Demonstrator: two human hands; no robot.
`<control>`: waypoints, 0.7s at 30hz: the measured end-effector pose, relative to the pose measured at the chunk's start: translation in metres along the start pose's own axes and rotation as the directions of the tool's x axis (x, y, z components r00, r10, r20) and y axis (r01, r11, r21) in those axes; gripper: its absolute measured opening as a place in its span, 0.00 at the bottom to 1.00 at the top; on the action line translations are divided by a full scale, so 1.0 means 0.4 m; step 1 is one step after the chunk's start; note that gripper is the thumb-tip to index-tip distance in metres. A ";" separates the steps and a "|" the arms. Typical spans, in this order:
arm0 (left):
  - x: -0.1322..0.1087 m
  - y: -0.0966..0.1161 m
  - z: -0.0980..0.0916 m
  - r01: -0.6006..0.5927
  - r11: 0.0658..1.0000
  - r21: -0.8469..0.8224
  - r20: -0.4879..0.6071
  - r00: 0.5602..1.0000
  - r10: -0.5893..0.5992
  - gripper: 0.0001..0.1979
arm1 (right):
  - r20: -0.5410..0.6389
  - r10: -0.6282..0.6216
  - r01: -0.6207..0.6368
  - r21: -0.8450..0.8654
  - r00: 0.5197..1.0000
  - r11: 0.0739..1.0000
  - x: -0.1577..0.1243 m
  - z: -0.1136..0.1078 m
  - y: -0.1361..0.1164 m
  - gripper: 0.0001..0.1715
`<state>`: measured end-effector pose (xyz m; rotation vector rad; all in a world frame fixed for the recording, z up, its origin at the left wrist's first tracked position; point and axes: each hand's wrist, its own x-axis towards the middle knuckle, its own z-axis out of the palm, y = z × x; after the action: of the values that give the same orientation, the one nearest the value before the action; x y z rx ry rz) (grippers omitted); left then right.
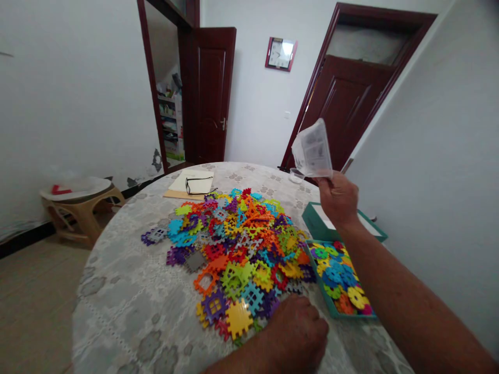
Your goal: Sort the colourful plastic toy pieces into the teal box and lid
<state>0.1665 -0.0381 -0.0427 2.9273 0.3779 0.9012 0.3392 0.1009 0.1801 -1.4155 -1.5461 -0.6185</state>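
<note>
My right hand [339,200] is raised over the far right of the table, closed on the edge of a clear plastic container [313,151], which is tilted up on its side. Close to the near edge, my left hand [299,327] rests with its fingers curled in a fist; whatever they may hold is hidden. Just beyond it spreads a big pile of colourful plastic interlocking building pieces [237,244], many square with toothed edges and some with window shapes. A yellow square piece [239,318] lies near my left wrist.
A green box [325,296] of colourful flower-shaped discs stands right of the pile, with another green box [315,223] behind it. A small clear round item [297,175], black glasses [187,186] and a notebook [179,182] lie farther back. A stool [88,208] stands left.
</note>
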 end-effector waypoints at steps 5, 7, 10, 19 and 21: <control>0.005 -0.009 0.031 -0.019 0.999 0.030 -0.041 0.999 0.020 0.12 | 0.458 0.042 0.188 -0.446 0.888 0.875 0.049 0.131 0.115 0.20; 0.009 -0.012 0.045 -0.022 0.998 0.053 -0.038 0.999 0.025 0.13 | 0.581 0.126 0.258 -0.533 0.804 0.806 0.047 0.180 0.150 0.22; 0.013 -0.016 0.061 -0.033 0.996 0.078 -0.027 0.999 0.035 0.14 | 0.657 0.188 0.306 -0.560 0.730 0.770 0.036 0.232 0.200 0.22; 0.015 -0.017 0.064 -0.039 0.996 0.079 -0.029 0.999 0.041 0.16 | 0.690 0.354 0.281 -0.629 0.632 0.725 -0.014 0.303 0.309 0.19; 0.013 -0.016 0.065 -0.030 0.997 0.069 -0.056 0.998 0.034 0.16 | 0.678 0.387 0.260 -0.649 0.625 0.715 -0.028 0.307 0.317 0.19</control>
<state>0.1837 -0.0300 -0.0623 2.9827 0.3733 0.9974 0.4237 0.2262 0.0881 -2.6088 -2.0039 -0.5909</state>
